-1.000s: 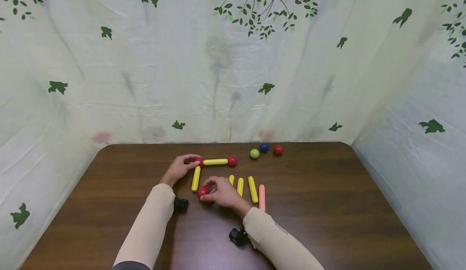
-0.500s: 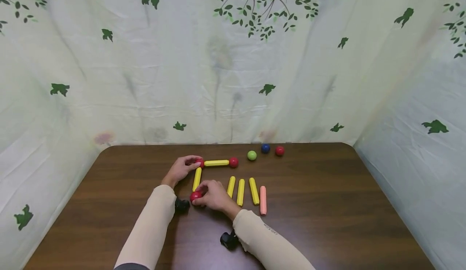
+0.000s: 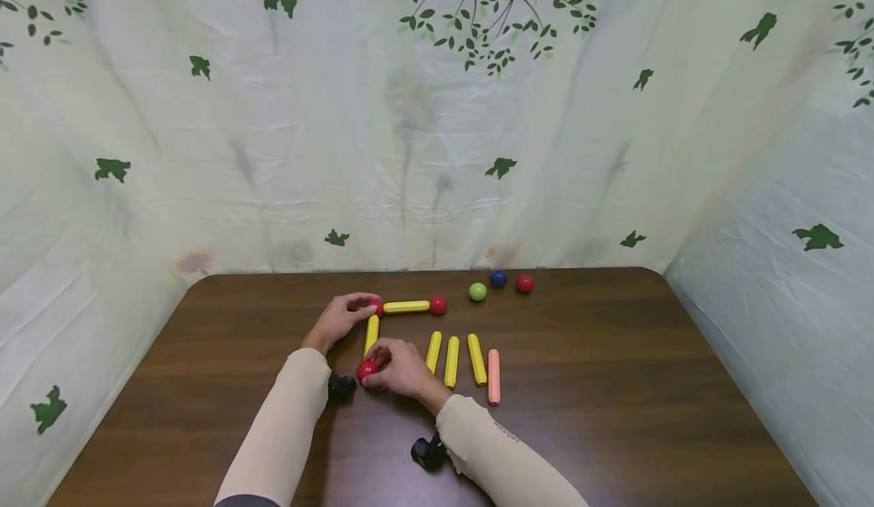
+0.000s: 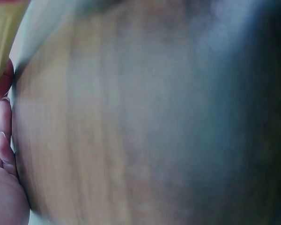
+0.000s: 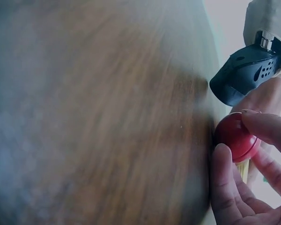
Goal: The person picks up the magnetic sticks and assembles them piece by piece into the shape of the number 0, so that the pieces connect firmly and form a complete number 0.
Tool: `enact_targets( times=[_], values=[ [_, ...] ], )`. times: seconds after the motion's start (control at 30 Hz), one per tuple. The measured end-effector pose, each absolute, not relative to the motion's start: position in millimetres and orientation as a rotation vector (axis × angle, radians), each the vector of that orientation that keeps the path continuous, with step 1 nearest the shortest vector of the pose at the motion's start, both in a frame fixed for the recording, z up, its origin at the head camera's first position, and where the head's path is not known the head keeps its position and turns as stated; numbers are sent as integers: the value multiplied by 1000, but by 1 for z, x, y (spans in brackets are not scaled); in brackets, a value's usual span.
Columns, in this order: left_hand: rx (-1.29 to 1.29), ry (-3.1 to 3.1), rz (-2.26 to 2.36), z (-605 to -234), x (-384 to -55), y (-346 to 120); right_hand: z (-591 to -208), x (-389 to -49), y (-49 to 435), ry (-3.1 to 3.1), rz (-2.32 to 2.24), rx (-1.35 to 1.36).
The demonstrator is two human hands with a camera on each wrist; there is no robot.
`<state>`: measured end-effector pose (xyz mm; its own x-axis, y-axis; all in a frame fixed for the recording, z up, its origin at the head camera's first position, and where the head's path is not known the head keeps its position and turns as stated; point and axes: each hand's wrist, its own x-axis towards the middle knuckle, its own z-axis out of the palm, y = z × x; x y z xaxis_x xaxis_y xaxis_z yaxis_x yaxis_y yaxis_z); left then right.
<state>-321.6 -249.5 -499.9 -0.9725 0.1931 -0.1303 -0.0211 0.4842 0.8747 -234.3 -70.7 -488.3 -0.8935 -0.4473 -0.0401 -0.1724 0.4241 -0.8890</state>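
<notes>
In the head view my left hand [image 3: 336, 323] pinches a red ball [image 3: 375, 307] at the corner of two yellow sticks. One yellow stick [image 3: 406, 307] runs right from it to another red ball [image 3: 438, 305]. The second yellow stick [image 3: 372, 332] runs from the corner toward me. My right hand [image 3: 404, 370] grips a red ball [image 3: 366, 370] at this stick's near end. Close up in the right wrist view, fingers and thumb surround that red ball [image 5: 235, 136], with a bit of yellow behind it. Whether the stick is seated in the ball cannot be seen.
Green [image 3: 478, 291], blue [image 3: 498, 278] and red [image 3: 524, 284] balls lie near the table's back edge. Several loose yellow sticks [image 3: 453, 363] and a pink stick [image 3: 494, 378] lie right of my right hand. A black wrist camera [image 3: 429, 454] hangs below the right sleeve.
My right hand has carried its red ball left to the near end of the yellow stick. My left hand stays at the corner. The green ball has rolled slightly left, then back right.
</notes>
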Motion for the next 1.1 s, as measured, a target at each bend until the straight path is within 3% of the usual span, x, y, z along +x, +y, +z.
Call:
enact_targets(
  times=[0.73, 0.93, 1.1],
  values=[
    [138, 2503, 1497, -503, -323, -251, -486, -233, -65, 2447, -1415, -576],
    [130, 2512, 1469, -503, -322, -250, -474, -236, -40, 2422, -1438, -553],
    [130, 2503, 1467, -502, -323, -251, -465, -245, -11, 2622, -1347, -374]
  ],
)
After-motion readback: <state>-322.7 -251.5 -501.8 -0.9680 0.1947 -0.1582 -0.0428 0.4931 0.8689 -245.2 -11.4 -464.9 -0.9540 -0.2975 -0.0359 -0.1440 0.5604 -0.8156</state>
